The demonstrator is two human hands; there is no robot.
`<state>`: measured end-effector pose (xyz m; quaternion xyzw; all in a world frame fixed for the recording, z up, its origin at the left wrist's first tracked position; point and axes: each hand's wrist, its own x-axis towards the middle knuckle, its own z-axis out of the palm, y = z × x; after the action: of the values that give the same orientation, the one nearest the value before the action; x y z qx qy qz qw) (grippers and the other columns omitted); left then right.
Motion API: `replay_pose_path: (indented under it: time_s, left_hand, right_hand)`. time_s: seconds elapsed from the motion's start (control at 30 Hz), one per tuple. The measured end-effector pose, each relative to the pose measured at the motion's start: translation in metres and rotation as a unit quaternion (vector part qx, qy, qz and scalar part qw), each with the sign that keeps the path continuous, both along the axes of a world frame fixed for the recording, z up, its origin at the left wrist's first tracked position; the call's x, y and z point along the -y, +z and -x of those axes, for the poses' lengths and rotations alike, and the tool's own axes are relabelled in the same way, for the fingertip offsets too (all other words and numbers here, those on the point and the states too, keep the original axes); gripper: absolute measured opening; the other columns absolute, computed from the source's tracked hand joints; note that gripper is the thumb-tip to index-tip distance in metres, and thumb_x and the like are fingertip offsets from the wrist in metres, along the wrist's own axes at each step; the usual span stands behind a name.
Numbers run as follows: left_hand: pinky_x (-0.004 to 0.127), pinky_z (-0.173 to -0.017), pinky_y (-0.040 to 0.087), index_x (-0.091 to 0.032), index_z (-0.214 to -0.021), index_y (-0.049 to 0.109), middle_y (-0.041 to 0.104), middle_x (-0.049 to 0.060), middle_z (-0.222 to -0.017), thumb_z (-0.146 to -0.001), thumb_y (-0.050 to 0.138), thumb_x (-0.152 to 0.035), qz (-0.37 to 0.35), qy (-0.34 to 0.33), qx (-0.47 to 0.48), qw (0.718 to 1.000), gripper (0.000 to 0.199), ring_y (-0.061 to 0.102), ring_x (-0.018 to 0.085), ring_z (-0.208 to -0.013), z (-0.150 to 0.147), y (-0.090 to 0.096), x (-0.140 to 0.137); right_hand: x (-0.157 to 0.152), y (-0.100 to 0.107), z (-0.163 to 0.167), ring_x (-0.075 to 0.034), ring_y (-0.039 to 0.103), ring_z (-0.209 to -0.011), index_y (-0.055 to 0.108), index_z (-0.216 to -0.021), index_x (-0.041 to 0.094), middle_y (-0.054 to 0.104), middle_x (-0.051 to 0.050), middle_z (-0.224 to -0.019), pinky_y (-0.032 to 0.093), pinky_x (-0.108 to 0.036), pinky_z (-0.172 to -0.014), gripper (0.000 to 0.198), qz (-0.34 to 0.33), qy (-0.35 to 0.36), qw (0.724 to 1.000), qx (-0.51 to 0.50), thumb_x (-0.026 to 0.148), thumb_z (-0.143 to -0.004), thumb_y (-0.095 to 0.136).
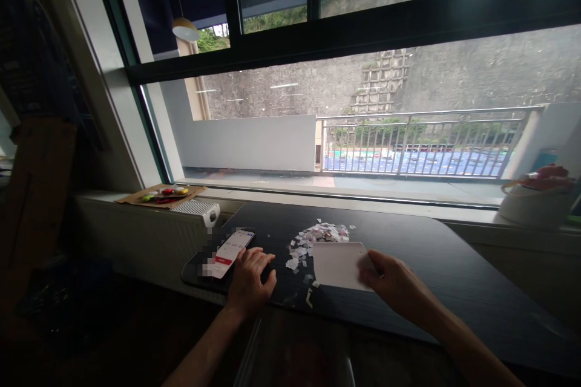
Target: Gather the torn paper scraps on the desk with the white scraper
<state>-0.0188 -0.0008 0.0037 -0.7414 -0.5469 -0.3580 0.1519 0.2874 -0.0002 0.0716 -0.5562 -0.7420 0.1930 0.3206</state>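
Rough grey wall [281, 94], one, outdoors, seen through glass; greenery along its top.

Window [272, 48], one, dark-framed, wide, tilted in view.

Worktop [436, 272], one, black, faint wood grain, rounded corners, set below the window.

Railing [436, 145], one, metal, upright bars, beyond the glass.

Radiator [149, 233], one, pale, ribbed, left of the worktop, in shade.

Cardboard sheet [43, 193], one, brown, standing at far left.

Bucket [529, 202], one, white, with handle, at the right end of the sill; pinkish and blue contents, not clearly legible.

Cardboard piece [131, 199], one, flat on the radiator; small red, yellow and green items upon it.

Right hand [384, 272], one, bare, above the right part of the worktop; grip clamped on the right edge of a white sheet [340, 265], fingertips partly blurred.

Left hand [252, 278], one, bare, palm down; grip loose, thumb and fingers apart, holding nothing visible; just beside a phone [230, 252], contact uncertain.

White sheet: rounded corners, small hole near the upper right corner; tilted, in front of the heap.

Phone: lying face up at the worktop's left end, lit screen, red bar.

Paper scraps [318, 236]: many, whitish, loosely heaped mid-worktop, partly hidden by the white sheet.

Bent strip [309, 297]: one, pale yellowish, near the front edge.
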Motion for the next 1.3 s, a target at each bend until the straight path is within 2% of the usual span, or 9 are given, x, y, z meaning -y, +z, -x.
replay_pose_path:
  time_s: [0.13,0.27,0.33,0.5,0.77,0.93,1.17,1.23,1.3]
  left_hand:
    - [0.049,-0.099,0.03,-0.022,-0.096,0.061,0.066,0.003,-0.088,-0.075,0.052,-0.021,0.0,-0.002,-0.005,1.0,0.023,0.053,0.025,-0.103,-0.001,0.001,0.001]
    - [0.05,-0.099,0.031,-0.022,-0.096,0.061,0.066,0.003,-0.088,-0.075,0.052,-0.02,0.001,0.003,-0.006,1.0,0.023,0.054,0.026,-0.103,-0.001,0.001,0.001]
    - [0.05,-0.099,0.031,-0.021,-0.096,0.061,0.066,0.003,-0.089,-0.075,0.052,-0.02,0.003,0.004,-0.007,1.0,0.023,0.054,0.026,-0.103,-0.001,0.001,0.001]
    - [0.05,-0.1,0.03,-0.021,-0.096,0.061,0.067,0.004,-0.09,-0.075,0.052,-0.021,0.007,0.002,-0.007,1.0,0.023,0.053,0.026,-0.104,0.0,0.001,0.001]
    - [0.049,-0.098,0.031,-0.022,-0.096,0.061,0.067,0.004,-0.09,-0.075,0.052,-0.021,0.001,-0.001,-0.007,1.0,0.023,0.053,0.026,-0.103,0.001,0.001,0.001]
    - [0.049,-0.098,0.032,-0.022,-0.096,0.062,0.067,0.004,-0.09,-0.075,0.052,-0.022,0.002,0.0,-0.007,1.0,0.023,0.054,0.026,-0.103,0.0,0.002,0.001]
    - [0.049,-0.097,0.032,-0.022,-0.096,0.061,0.067,0.003,-0.09,-0.076,0.052,-0.021,0.001,-0.002,-0.012,1.0,0.022,0.054,0.026,-0.103,0.002,0.0,0.0]
    - [0.049,-0.097,0.032,-0.022,-0.096,0.06,0.067,0.003,-0.09,-0.076,0.052,-0.021,-0.002,-0.002,-0.011,1.0,0.022,0.054,0.026,-0.103,0.003,-0.001,0.0]
    - [0.05,-0.097,0.032,-0.022,-0.096,0.06,0.067,0.004,-0.089,-0.076,0.052,-0.021,-0.003,-0.003,-0.011,1.0,0.022,0.054,0.026,-0.103,0.003,0.0,-0.001]
  right_hand:
    - [0.005,0.0,-0.01,-0.013,0.049,-0.052,0.059,-0.068,0.02,0.059,0.003,-0.057,0.033,-0.024,-0.05,0.014,-0.001,0.008,1.0,0.025,0.032,-0.072,0.054]
    - [0.006,-0.002,0.001,-0.012,0.049,-0.054,0.057,-0.069,0.019,0.059,0.003,-0.059,0.034,-0.023,-0.051,0.011,0.007,0.049,0.999,-0.016,0.029,-0.071,0.053]
    - [0.008,-0.002,0.004,-0.012,0.049,-0.055,0.055,-0.067,0.019,0.058,0.003,-0.059,0.033,-0.023,-0.051,0.01,0.016,0.065,0.998,0.001,0.027,-0.072,0.051]
    - [0.014,0.006,-0.009,-0.014,0.05,-0.057,0.052,-0.069,0.02,0.057,0.002,-0.061,0.032,-0.026,-0.053,0.013,0.017,0.014,0.995,0.099,0.03,-0.076,0.047]
    - [0.014,0.012,-0.009,-0.014,0.051,-0.059,0.05,-0.069,0.02,0.058,0.001,-0.063,0.031,-0.025,-0.053,0.013,0.017,0.009,0.992,0.125,0.028,-0.076,0.044]
    - [0.028,0.027,-0.024,-0.013,0.046,-0.054,0.045,-0.064,0.021,0.051,0.004,-0.057,0.029,-0.024,-0.05,0.012,0.025,-0.02,0.984,0.174,0.028,-0.073,0.047]
    - [0.023,0.021,0.025,-0.011,0.046,-0.056,0.045,-0.067,0.02,0.053,0.003,-0.061,0.028,-0.023,-0.051,0.01,0.006,0.064,0.994,0.087,0.024,-0.076,0.044]
    - [0.021,0.018,0.027,-0.011,0.045,-0.055,0.043,-0.065,0.021,0.051,0.004,-0.06,0.027,-0.023,-0.051,0.01,0.001,0.072,0.993,0.091,0.022,-0.075,0.045]
    - [0.022,0.018,0.013,-0.011,0.045,-0.055,0.04,-0.063,0.021,0.05,0.004,-0.058,0.027,-0.023,-0.05,0.012,0.003,0.054,0.991,0.12,0.022,-0.074,0.046]
